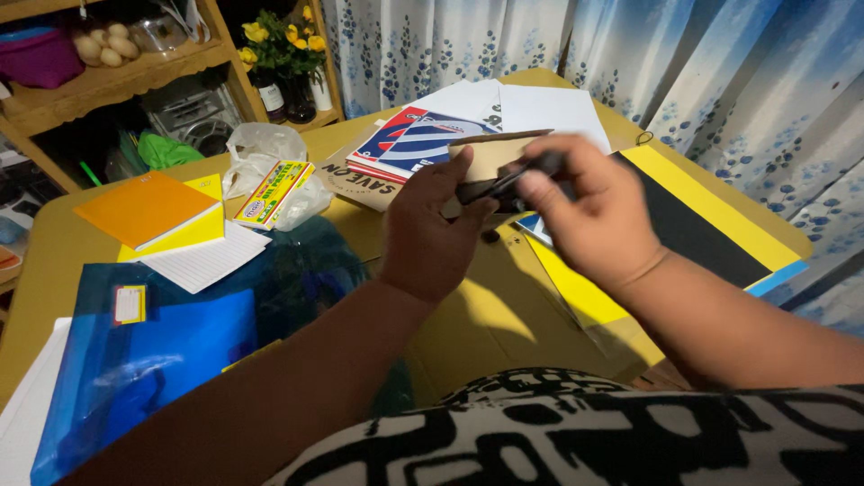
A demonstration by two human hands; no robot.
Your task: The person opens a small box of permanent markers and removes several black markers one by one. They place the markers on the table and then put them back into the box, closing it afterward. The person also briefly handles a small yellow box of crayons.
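Note:
My left hand and my right hand meet above the middle of a yellow-brown table. Both grip a small black tool, probably a stapler or punch, with a strip of brown cardboard held in it. My left fingers pinch the cardboard and the tool's near end. My right fingers wrap over the tool's far end. Under the hands lie yellow sheets and a black sheet.
A blue plastic folder lies at the front left. Behind it are an orange pad, lined paper, a crayon box and a plastic bag. Notebooks and white paper sit further back. Shelves and curtains stand beyond.

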